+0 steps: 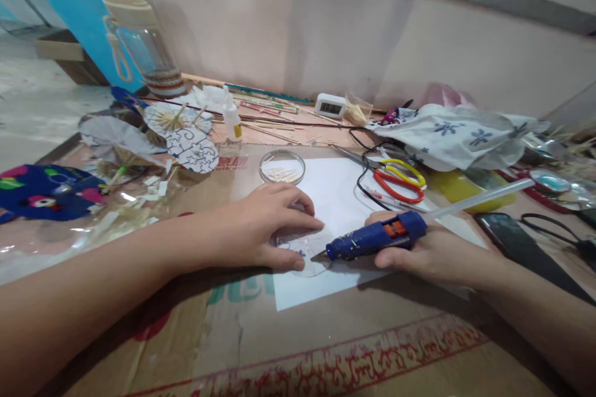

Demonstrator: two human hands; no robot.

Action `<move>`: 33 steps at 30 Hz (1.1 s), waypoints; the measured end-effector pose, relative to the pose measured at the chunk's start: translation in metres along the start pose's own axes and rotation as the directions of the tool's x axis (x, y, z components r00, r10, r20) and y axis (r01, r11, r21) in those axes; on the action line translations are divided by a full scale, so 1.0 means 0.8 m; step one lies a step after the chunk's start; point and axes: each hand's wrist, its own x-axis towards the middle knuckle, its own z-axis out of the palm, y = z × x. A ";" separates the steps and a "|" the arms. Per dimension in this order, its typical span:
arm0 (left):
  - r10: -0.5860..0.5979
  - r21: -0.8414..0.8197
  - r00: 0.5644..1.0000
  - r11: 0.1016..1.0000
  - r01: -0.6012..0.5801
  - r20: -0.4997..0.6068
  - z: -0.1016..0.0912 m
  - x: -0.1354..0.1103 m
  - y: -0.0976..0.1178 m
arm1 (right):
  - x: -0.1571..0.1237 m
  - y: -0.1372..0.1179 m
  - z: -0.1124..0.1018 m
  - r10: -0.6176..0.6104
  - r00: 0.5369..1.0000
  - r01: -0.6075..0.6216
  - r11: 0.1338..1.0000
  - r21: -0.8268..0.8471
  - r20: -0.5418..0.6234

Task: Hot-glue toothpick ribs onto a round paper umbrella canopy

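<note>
My right hand [410, 248] is wrapped round a blue hot glue gun [372, 237] with a clear glue stick [484, 197] sticking out of its back. The nozzle points left, at or just above a small round disc [313, 263] of thin white patterned material. My left hand [265, 223] rests over the disc's left side, thumb and forefinger spread apart and touching it. Under the disc lies a white sheet of paper [298, 294]. Just beyond my left hand stands a round clear dish [282, 166] of toothpicks.
Scissors [398, 180] with red and yellow handles lie beyond the glue gun. Small paper umbrellas [121, 136], a glue bottle [231, 116] and a drinking bottle [144, 43] are at left. A white digital clock [330, 105] stands by the wall. A black phone [526, 248] lies right; cardboard [246, 335] covers the table.
</note>
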 end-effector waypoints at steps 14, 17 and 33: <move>-0.047 0.012 0.999 0.999 0.046 0.024 -0.003 -0.002 0.007 | 0.001 0.011 -0.001 -0.018 0.997 0.017 1.000 0.014 0.072; -0.047 0.012 0.999 0.999 0.047 0.023 -0.003 -0.002 0.007 | 0.001 0.013 0.000 -0.019 0.996 0.016 0.999 0.037 0.082; -0.042 0.014 0.999 0.999 0.042 0.026 -0.003 -0.001 0.007 | -0.001 0.015 0.000 -0.055 0.995 0.050 0.997 0.066 0.087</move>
